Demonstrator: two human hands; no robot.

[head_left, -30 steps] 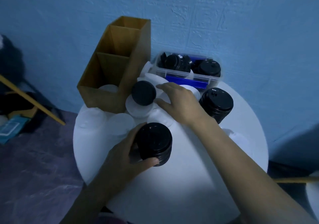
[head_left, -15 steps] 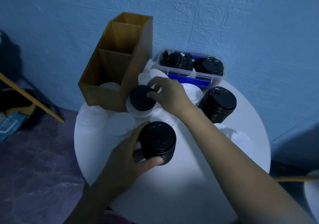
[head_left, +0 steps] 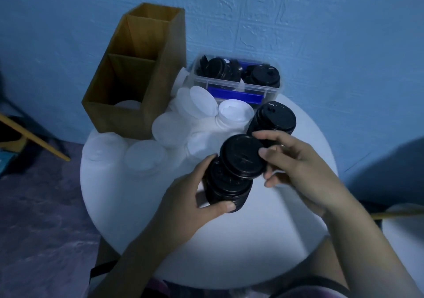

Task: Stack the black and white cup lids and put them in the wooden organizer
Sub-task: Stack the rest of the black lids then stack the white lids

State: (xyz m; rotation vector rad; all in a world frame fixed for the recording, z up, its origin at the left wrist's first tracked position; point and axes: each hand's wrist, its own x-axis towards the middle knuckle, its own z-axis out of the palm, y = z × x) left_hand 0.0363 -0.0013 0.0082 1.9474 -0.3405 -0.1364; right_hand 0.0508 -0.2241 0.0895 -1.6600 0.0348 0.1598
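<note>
Above desk (head_left: 229, 240) front | right hand (head_left: 298, 167) fingers (head_left: 263, 135) pinching tilted black lid (head_left: 242, 157), overlapping stack (head_left: 226, 188) top from far-right | left hand (head_left: 190, 196) fingers (head_left: 206, 163) clamped round stack

A white table (head_left: 229, 251) carries black lids (head_left: 226, 189) and white lids (head_left: 202, 105) — beside a tan-brown wooden organizer (head_left: 158, 105). The wall (head_left: 321, 33) is blue (faint embossed brick pattern); the floor (head_left: 46, 217) mottled purple.

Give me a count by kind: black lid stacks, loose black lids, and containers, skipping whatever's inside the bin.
Black lid stacks: 2
Loose black lid, pinched by the right hand: 1
Wooden organizer: 1
Clear bin: 1
Total: 5
</note>
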